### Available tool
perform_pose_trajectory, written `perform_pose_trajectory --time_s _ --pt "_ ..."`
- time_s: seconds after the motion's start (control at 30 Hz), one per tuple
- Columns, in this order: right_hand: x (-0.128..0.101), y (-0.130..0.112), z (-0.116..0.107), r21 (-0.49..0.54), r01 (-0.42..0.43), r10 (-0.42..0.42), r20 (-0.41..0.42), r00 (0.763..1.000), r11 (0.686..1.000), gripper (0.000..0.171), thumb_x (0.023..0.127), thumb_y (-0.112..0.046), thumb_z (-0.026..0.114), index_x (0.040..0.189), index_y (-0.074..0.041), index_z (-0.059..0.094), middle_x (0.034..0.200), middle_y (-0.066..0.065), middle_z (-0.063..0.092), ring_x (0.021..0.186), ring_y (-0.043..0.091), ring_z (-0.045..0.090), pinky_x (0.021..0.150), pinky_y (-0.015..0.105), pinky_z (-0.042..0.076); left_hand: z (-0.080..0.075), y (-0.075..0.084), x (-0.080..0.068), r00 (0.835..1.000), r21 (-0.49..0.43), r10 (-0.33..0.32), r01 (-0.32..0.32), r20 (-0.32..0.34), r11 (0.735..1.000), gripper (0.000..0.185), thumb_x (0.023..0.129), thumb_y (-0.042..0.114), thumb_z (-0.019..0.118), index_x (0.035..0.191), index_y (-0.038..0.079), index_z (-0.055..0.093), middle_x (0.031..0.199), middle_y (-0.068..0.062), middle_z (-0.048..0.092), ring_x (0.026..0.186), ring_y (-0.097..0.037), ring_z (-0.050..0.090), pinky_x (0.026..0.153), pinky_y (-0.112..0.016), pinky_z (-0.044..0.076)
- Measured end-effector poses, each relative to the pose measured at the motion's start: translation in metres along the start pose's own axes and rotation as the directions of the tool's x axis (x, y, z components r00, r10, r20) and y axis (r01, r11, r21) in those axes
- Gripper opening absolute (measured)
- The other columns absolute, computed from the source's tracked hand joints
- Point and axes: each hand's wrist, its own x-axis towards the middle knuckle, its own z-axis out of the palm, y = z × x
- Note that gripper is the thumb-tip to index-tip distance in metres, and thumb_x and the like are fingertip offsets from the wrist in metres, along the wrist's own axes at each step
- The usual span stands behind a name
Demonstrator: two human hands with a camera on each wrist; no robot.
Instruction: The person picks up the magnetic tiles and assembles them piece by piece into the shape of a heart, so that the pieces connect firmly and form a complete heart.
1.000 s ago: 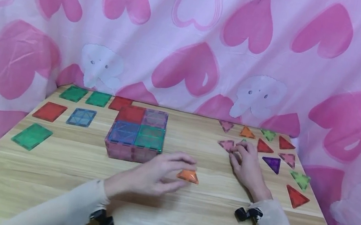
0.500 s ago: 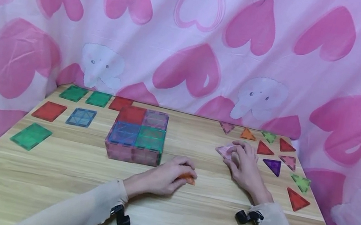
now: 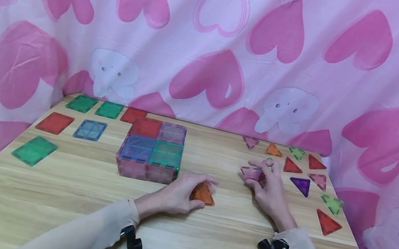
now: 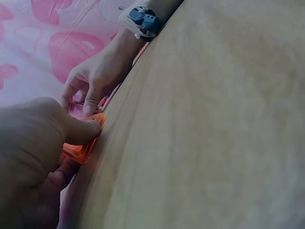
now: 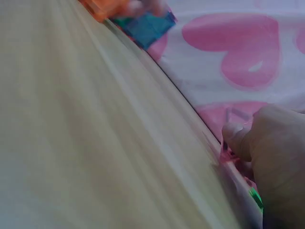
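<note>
My left hand (image 3: 176,193) grips an orange triangular magnetic tile (image 3: 204,195) low over the table, right of a tile box. In the left wrist view, the thumb lies along that orange tile (image 4: 78,151). Farther right, my right hand (image 3: 271,191) pinches a pink triangular tile (image 3: 250,173) between thumb and fingers, tilted up at its near side. Part of the pink tile (image 5: 226,151) shows beyond the thumb in the right wrist view. The low box (image 3: 146,169) has pink sides and a top of red, blue, green and purple squares.
Several loose triangles, including a purple tile (image 3: 301,185) and a red tile (image 3: 328,222), lie around the right hand. Green, red and blue square tiles, such as a blue square (image 3: 90,129), lie at the left. A pink heart-patterned curtain (image 3: 211,56) stands behind the table.
My left hand has shifted right, and its orange tile has turned to show its broad face. The right hand has taken up the pink triangle from the table and tipped it.
</note>
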Motion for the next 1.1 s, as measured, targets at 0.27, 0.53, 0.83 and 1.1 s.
perform_pose_trajectory --time_s 0.27,0.53,0.83,1.1 --pt "-0.014 -0.026 0.013 0.263 -0.083 0.055 0.110 0.992 0.961 0.040 0.096 0.006 0.081 0.130 -0.009 0.065 0.112 0.008 0.076 0.096 0.016 0.073 0.083 0.021 0.060 0.004 -0.001 -0.003 0.995 -0.035 -0.057 0.055 -0.086 0.998 0.025 0.098 0.011 0.086 0.119 0.015 0.074 0.102 0.004 0.081 0.091 -0.002 0.070 0.080 -0.024 0.057" --pt "-0.034 -0.060 0.027 0.484 -0.135 0.029 0.219 0.975 0.865 0.031 0.100 0.003 0.080 0.125 -0.006 0.066 0.119 0.014 0.076 0.105 0.022 0.077 0.090 0.026 0.062 0.006 -0.002 -0.001 0.992 0.034 -0.012 0.016 -0.127 0.999 0.015 0.100 0.019 0.085 0.091 0.018 0.074 0.080 0.010 0.064 0.071 -0.003 0.056 0.062 -0.019 0.045" --pt "-0.039 -0.077 0.036 0.452 -0.118 0.003 0.247 0.969 0.884 0.027 0.099 -0.002 0.083 0.119 -0.014 0.071 0.114 0.006 0.077 0.100 0.018 0.077 0.084 0.028 0.063 0.004 -0.004 0.001 0.992 0.022 0.015 -0.012 -0.129 1.000 0.012 0.098 0.015 0.087 0.093 0.014 0.077 0.083 0.008 0.069 0.074 -0.005 0.060 0.065 -0.018 0.048" --pt "-0.032 -0.058 0.023 0.550 -0.142 0.027 0.212 0.977 0.823 0.041 0.102 0.003 0.076 0.140 0.003 0.062 0.130 0.026 0.068 0.113 0.024 0.070 0.097 0.028 0.060 0.005 -0.006 0.000 0.992 0.047 0.006 0.000 -0.126 0.999 0.014 0.101 0.018 0.084 0.093 0.016 0.073 0.088 0.007 0.068 0.076 -0.008 0.057 0.066 -0.021 0.046"
